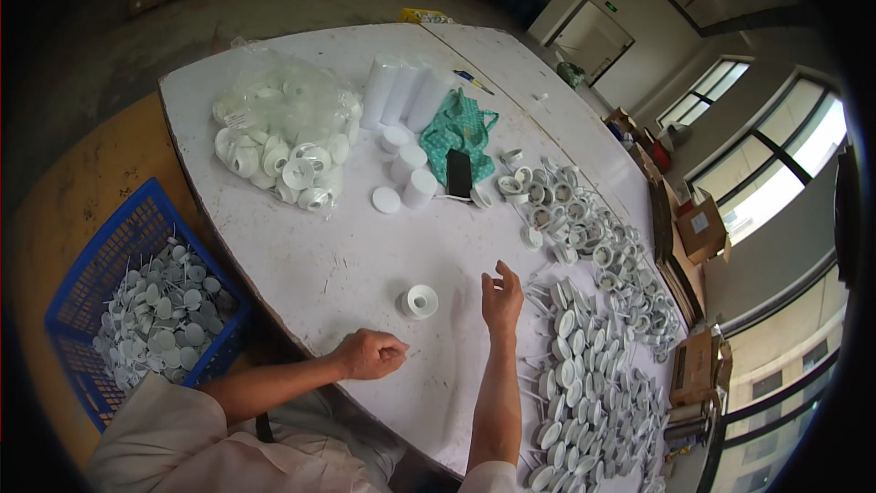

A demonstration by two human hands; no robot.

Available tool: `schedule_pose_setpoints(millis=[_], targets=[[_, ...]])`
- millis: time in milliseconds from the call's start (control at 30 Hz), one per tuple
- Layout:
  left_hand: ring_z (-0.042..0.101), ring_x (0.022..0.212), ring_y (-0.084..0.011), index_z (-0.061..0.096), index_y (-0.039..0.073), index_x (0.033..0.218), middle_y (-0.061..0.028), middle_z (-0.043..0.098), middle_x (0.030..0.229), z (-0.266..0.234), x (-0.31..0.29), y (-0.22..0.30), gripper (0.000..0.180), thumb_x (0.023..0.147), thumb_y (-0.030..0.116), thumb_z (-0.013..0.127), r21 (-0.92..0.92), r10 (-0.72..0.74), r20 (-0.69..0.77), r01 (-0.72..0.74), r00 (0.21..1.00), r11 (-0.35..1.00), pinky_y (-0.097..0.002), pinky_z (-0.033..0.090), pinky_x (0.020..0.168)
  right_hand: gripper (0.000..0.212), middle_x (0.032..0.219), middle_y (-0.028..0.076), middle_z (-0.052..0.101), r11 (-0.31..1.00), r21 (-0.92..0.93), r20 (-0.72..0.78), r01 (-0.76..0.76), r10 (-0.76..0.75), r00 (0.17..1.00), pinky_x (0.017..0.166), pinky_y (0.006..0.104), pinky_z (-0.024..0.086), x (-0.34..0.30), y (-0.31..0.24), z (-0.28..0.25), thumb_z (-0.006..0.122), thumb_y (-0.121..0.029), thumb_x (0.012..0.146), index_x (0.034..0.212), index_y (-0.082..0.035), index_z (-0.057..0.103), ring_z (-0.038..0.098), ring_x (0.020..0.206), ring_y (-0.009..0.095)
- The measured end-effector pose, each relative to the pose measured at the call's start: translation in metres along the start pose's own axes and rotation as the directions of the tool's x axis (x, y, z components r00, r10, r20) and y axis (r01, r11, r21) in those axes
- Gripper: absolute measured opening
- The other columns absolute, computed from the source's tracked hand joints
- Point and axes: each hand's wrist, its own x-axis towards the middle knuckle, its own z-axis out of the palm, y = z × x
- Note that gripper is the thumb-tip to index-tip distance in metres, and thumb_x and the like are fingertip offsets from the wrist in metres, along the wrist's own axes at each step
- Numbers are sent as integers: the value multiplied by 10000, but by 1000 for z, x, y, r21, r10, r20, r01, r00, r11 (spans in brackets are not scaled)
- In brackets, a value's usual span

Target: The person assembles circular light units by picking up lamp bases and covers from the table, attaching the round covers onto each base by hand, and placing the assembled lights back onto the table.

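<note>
A white round plastic piece (421, 301) with a hole in its middle sits on the white table, between my hands and touched by neither. My left hand (372, 353) rests near the table's front edge, its fingers curled together; whatever they may hold is too small or hidden to make out. To the right of the round piece is my right hand (502, 299), fingers bent but apart, with nothing visible in them. Just beyond that hand spreads a pile of white discs with thin stems (584, 374). Farther back lie several white ring-shaped caps (570, 210).
A blue basket (80, 301) full of stemmed discs stands at my left. On the table are a clear bag (287, 100) of white parts, stacked white disc rolls (429, 96), a green dotted cloth (456, 123), a black phone (458, 173) and a pen (474, 82).
</note>
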Motion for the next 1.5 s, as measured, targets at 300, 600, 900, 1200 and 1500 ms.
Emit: schedule_pose_setpoints(millis=[300,600,900,1200,1500], targets=[[688,712,-120,695,60,1017,-54,715,838,3,3,9,216,814,134,689,-99,-45,120,57,992,993,-253,553,653,541,1315,203,484,906,-386,-206,174,-268,941,836,390,523,133,104,96,689,-142,781,1284,-25,529,659,906,291],[687,697,-171,691,73,952,-58,699,804,2,-9,5,164,830,179,666,-71,-48,21,49,999,996,-298,543,631,181,954,191,622,994,-77,-150,82,-93,984,781,421,495,129,74,124,598,-158,821,946,-29,618,614,878,354],[577,588,-325,595,76,661,-137,617,655,45,10,-8,156,777,180,593,-78,231,-155,-245,960,966,-418,444,546,240,930,98,682,723,-686,-124,84,-230,965,1122,550,241,63,217,42,627,-284,843,846,-50,678,644,910,258],[648,848,-240,643,40,979,-102,673,940,57,11,-131,243,943,236,504,-180,155,-380,-237,912,955,-366,511,741,323,904,164,662,988,-13,-445,152,-141,885,714,452,513,-27,-2,-31,557,-314,950,1035,-21,664,634,803,312],[639,1011,-248,563,-32,1159,-153,625,1120,-75,-9,26,621,967,548,448,-803,-187,359,404,915,437,-360,540,804,155,877,144,653,803,38,-138,595,-586,799,627,315,505,-144,-118,-22,594,58,789,908,-37,620,628,756,299]])
